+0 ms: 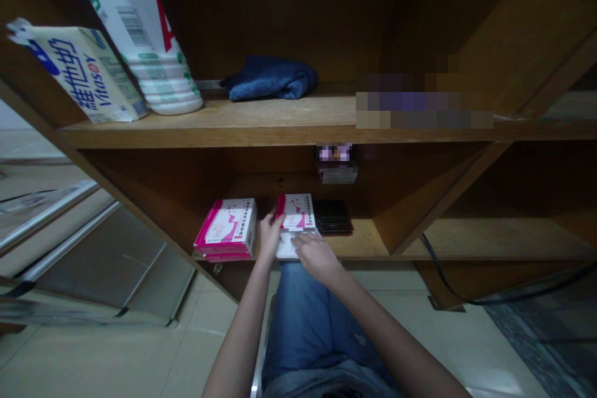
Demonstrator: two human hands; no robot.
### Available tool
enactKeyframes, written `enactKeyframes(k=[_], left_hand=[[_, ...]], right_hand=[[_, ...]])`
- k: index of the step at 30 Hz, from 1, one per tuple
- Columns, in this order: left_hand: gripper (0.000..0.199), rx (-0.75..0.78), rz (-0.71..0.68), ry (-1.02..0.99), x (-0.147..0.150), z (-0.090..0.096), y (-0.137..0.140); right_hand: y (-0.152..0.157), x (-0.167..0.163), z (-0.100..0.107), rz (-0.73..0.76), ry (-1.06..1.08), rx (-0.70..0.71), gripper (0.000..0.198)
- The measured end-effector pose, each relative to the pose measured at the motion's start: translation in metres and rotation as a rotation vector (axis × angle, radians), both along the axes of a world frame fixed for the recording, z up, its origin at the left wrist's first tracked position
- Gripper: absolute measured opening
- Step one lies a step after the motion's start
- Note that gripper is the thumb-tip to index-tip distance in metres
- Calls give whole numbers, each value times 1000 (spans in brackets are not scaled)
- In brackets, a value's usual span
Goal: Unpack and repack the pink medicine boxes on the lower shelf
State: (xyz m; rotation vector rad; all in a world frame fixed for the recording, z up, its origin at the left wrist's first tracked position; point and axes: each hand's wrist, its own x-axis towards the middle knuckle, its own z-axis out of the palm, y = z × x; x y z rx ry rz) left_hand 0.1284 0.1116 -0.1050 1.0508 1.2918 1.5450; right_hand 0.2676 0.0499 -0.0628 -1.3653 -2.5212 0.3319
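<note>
A pink-and-white printed carton (298, 206) lies on the lower shelf in front of me, and a plain white flap or panel (286, 247) shows at its near end. My left hand (269, 235) grips the carton's left side, thumb over the top edge. Across the white panel lies my right hand (316, 255), its fingers extended over the surface; the undersides of the fingertips are hidden. To the left sits a stack of matching pink-and-white boxes (228, 224), apart from my left hand. Flat black items (333, 217) are piled just right of the carton.
Above, the upper shelf board (261, 127) holds a Vitasoy carton (88, 78), a large white bottle (149, 43) and a folded blue cloth (273, 78). A small clear box (338, 173) is at the back. A black cable (448, 286) hangs at right.
</note>
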Motion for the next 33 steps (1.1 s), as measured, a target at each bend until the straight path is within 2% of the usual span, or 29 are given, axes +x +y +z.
enactKeyframes(k=[9,15,20,25,33], left_hand=[[39,-31,32,22,2,5,-2],[36,-84,56,84,2,9,-5],[37,-75,74,91,3,8,-6],[42,-58,118,110,4,4,-5],[42,-52,139,131,4,3,-4]], right_hand=[[-9,19,-11,107,68,53,28],[-15,16,-18,45,66,129,19],[-16,11,-20,25,90,151,19],[-12,12,-34,9,96,130,37],[-16,12,-38,2,127,170,25]])
